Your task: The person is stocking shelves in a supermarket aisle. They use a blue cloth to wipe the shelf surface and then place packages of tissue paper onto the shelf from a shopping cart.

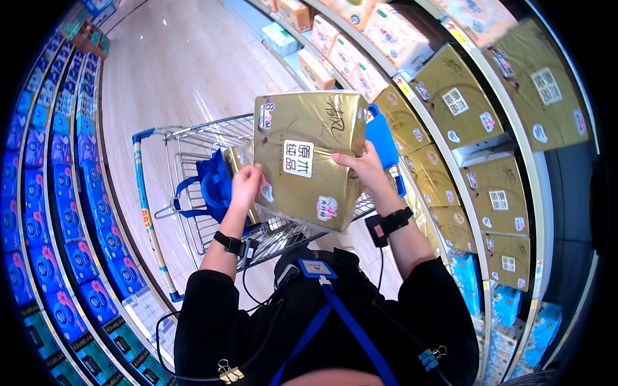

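Observation:
A gold plastic-wrapped pack of tissues, bearing writing, is held up over the wire shopping cart. My right hand grips its right side, the thumb lying across the front face. At the left edge, my left hand has its fingers curled against the wrap. Beneath and left of the pack, a blue bag with handles sits in the cart. Part of another gold pack shows beside that bag; the rest is hidden behind the held pack and my left hand.
Shelves of gold tissue packs rise close on my right, with peach-coloured packs farther along. Blue packages line the left shelves. The cart's handlebar is at the left, and tiled floor runs up the aisle.

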Demonstrator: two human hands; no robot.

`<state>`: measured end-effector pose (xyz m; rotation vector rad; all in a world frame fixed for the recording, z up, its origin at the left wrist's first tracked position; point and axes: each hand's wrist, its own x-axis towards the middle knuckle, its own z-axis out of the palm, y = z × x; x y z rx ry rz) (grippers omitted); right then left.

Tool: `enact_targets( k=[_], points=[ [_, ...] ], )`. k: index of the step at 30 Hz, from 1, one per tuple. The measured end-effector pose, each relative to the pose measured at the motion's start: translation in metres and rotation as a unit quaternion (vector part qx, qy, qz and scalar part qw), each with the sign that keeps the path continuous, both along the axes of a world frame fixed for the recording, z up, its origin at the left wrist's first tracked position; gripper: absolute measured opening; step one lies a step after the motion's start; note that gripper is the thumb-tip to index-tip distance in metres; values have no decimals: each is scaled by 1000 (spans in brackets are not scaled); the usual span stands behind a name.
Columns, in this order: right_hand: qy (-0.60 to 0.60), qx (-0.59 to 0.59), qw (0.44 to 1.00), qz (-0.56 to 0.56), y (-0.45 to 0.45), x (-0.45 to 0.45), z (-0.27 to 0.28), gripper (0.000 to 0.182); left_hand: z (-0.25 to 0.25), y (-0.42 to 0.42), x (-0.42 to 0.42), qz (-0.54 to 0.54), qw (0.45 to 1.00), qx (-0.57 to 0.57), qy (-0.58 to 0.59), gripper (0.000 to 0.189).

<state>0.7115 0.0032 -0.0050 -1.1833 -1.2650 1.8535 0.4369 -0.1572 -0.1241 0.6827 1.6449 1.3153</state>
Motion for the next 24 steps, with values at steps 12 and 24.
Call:
enact_targets(
  k=[12,24],
  points=[
    [-295,508,809,20,-56,221,238,100,123,113,140,-238,961,141,4,38],
    [-473,774,413,-80,-148,471,350,72,280,194,546,-328,793,512,35,27]
  ],
)
